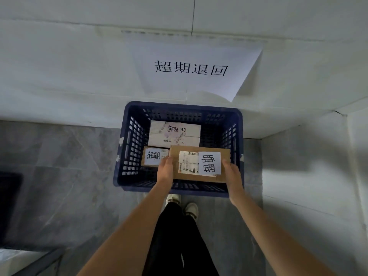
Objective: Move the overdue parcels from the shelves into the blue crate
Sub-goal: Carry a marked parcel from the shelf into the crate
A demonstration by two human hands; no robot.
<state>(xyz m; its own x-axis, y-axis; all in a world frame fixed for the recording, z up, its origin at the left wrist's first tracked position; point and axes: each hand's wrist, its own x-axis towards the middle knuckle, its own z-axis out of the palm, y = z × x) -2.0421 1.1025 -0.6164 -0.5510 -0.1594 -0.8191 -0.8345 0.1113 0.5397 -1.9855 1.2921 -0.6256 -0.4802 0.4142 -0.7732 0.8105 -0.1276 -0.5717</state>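
A: What's in frame, left to right?

B: From my feed: dark object at far left edge, can't identify it. Centre frame, blue crate [127, 140] on the grey floor against the white wall. Inside, lower left: small brown parcel [147, 163] with a white note [153, 156] reading 超期. Behind it, toward the crate's far wall: white parcel [175, 134], handwritten marks on top, printed "De…" partly visible, rest unreadable.

A: Hands?

B: Left hand [165, 170] grips the left edge of a brown cardboard parcel [199, 179], right hand [232, 172] grips its right edge. Both closed on it. Parcel sits level over the crate's near right part, overlapping the small brown one. Can't tell if it rests on the bottom.

A: Labels on it?

B: Shipping label [188, 162] with barcode, digits too small to read. Beside it on the right, white note [210, 163] with 超期, rotated sideways.

A: Anything else?

B: Paper sign [191, 68] on the wall above the crate: 超期退回. Lower right corner curls off.
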